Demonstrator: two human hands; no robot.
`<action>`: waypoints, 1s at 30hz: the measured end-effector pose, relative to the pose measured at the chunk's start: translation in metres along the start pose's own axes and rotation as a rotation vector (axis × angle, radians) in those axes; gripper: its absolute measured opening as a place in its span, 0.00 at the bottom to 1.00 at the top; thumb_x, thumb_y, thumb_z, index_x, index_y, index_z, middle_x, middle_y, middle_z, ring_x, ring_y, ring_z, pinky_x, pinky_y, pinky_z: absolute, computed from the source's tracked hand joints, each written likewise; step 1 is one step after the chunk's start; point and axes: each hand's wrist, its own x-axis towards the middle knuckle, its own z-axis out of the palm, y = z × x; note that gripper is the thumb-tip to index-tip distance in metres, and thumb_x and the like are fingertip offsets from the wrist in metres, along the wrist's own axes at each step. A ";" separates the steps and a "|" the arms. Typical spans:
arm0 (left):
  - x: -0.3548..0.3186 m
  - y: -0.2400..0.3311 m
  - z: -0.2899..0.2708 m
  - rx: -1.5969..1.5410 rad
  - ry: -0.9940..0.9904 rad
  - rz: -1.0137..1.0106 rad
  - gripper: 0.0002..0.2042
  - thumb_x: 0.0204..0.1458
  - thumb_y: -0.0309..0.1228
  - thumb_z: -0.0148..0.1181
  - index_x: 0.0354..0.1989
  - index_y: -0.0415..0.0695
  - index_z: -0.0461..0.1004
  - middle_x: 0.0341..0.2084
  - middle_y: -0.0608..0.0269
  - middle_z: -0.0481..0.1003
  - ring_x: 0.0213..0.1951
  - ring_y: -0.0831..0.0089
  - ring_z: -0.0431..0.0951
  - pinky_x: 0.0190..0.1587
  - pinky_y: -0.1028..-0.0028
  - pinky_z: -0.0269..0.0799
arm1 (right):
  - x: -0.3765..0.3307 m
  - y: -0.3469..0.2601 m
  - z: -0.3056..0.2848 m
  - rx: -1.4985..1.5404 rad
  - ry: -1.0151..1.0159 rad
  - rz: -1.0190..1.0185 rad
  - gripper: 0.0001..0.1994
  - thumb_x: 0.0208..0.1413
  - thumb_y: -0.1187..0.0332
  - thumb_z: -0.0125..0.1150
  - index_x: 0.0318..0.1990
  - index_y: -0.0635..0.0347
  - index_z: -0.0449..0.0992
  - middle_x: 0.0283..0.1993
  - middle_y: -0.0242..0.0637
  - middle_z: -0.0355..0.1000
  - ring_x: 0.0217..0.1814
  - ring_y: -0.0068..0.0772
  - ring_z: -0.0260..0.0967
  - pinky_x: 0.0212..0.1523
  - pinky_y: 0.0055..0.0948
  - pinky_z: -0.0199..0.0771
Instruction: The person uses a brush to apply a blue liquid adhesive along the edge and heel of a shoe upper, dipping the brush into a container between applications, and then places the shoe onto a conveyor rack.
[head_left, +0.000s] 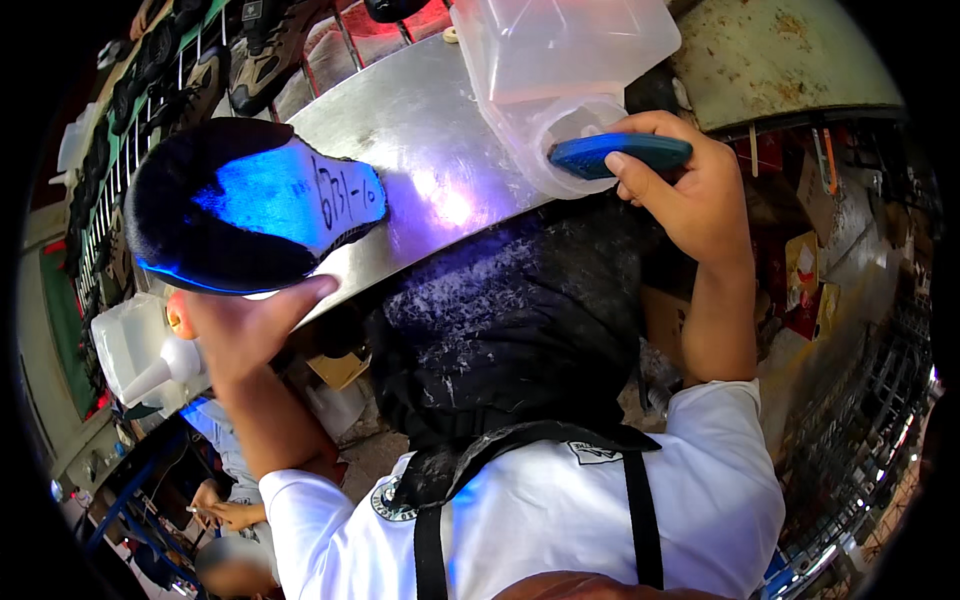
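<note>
The black shoe (260,205) is gripped bottom up at left, long axis left-to-right, by the nearer left hand (240,330); well to the right, a blue-handled tool (625,153) is pinched by the right hand (700,200) at a plastic container's (560,55) mouth.

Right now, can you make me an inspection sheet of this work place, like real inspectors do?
Surface: shiny metal tabletop, with a bright glare on it.
Job's things: dark shoe piece, bottom up, lit blue; blue tool, its end at the mouth of a translucent container.
Clutter: white nozzle bottle at lower left; pale flecks on the black apron.
Grips: left grip holds the shoe piece, fingers mostly hidden; right grip holds the blue tool.
Cables: too dark and small at the edges to tell.
Surroundings: shoes on a rack, upper left; another person's hands, lower left.
</note>
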 end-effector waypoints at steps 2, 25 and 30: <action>0.022 0.026 0.006 -0.175 0.114 0.082 0.72 0.24 0.44 0.89 0.75 0.37 0.39 0.68 0.42 0.60 0.64 0.53 0.68 0.65 0.57 0.67 | -0.001 -0.004 0.001 0.087 0.032 0.071 0.12 0.59 0.76 0.66 0.49 0.66 0.78 0.34 0.32 0.76 0.32 0.16 0.72 0.33 0.19 0.72; -0.010 -0.012 -0.003 0.561 -0.249 -0.059 0.45 0.34 0.42 0.85 0.64 0.44 0.68 0.56 0.56 0.74 0.58 0.59 0.74 0.66 0.60 0.63 | 0.005 0.008 -0.016 0.196 -0.118 -0.042 0.12 0.59 0.72 0.68 0.50 0.65 0.81 0.31 0.33 0.78 0.32 0.19 0.75 0.35 0.20 0.75; -0.020 -0.001 0.010 0.467 -0.138 0.104 0.53 0.34 0.47 0.84 0.69 0.44 0.59 0.62 0.53 0.69 0.60 0.56 0.73 0.71 0.59 0.54 | 0.007 0.010 -0.026 0.121 -0.178 -0.061 0.11 0.60 0.72 0.67 0.47 0.68 0.81 0.31 0.35 0.79 0.31 0.21 0.77 0.33 0.22 0.78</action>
